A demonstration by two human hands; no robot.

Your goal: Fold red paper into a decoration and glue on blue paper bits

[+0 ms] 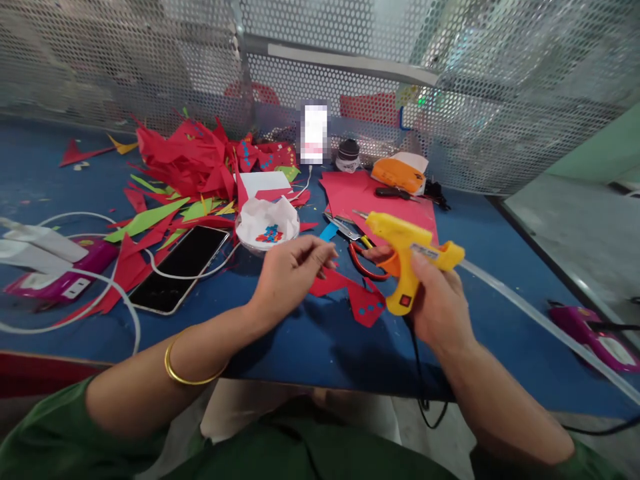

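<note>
My right hand (440, 303) grips a yellow glue gun (400, 230), its nozzle pointing up and left; a long clear glue stick (540, 320) runs out of its back. My left hand (295, 277) is closed in a pinch over the table, its fingertips at a red paper piece (367, 303) that has blue dots. Whether anything is between those fingertips is too small to tell. Behind my left hand stands a paper-lined bowl (267, 227) with small blue and red bits. Scissors (357, 250) with red and yellow handles lie partly behind the glue gun.
Red paper scraps (185, 157) are heaped at the back left. A black phone (183, 270), white cables and a purple power strip (80, 270) lie at the left. Red sheets (350, 197) lie mid-table, and a lit phone (314, 133) stands by the mesh partition. Another purple strip (593, 337) is at right.
</note>
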